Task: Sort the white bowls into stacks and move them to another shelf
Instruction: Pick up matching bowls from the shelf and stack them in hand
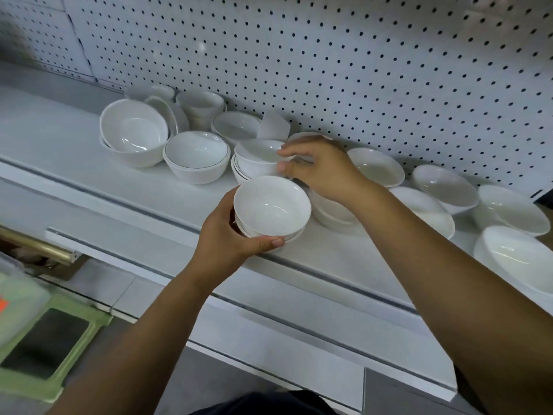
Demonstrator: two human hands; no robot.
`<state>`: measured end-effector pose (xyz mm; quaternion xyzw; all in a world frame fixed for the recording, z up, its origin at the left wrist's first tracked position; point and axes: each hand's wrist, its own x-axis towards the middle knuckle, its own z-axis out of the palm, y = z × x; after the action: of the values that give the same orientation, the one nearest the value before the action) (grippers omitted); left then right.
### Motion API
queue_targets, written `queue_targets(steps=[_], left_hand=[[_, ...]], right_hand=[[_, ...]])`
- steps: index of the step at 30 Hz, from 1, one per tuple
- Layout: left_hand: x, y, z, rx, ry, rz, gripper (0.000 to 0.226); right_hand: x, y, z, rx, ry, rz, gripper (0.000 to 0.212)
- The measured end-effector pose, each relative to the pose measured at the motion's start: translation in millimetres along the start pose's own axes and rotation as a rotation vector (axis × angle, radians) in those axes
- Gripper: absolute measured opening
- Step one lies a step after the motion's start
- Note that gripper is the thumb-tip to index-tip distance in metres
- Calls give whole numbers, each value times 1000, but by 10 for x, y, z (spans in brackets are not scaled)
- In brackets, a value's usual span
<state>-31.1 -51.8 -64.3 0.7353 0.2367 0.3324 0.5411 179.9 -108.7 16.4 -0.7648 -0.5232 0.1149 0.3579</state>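
Note:
My left hand (pixel 227 238) grips a small stack of white bowls (pixel 270 209) near the front edge of the white shelf (pixel 74 151), thumb under the lower rim. My right hand (pixel 321 169) reaches over just behind it and pinches the rim of the top bowl of another small stack (pixel 258 158). A rimmed bowl (pixel 196 157) stands to the left of that stack. Under my right wrist sits one more stack (pixel 332 212), partly hidden.
Several more white bowls crowd the shelf: a large one (pixel 134 133) at the left, others against the pegboard wall (pixel 359 55), wide shallow ones (pixel 514 259) at the right. Below left are a green stool (pixel 54 348) and a brass rail (pixel 36 245).

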Motion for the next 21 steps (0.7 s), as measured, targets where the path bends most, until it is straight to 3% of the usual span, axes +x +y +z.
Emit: queue_targets(steps=[5, 16, 19, 21], left_hand=[[32, -21, -33, 38, -19, -15, 85], [22, -66, -40, -29, -66, -12, 96], [21, -74, -47, -69, -90, -29, 103], [19, -60, -50, -96, -95, -41, 105]], right_hand=[[160, 69, -7, -41, -189, -7, 13], [208, 90, 40, 180, 151, -84, 11], [102, 35, -48, 281, 167, -100, 7], [-32, 1, -100, 307, 162, -202, 15]])
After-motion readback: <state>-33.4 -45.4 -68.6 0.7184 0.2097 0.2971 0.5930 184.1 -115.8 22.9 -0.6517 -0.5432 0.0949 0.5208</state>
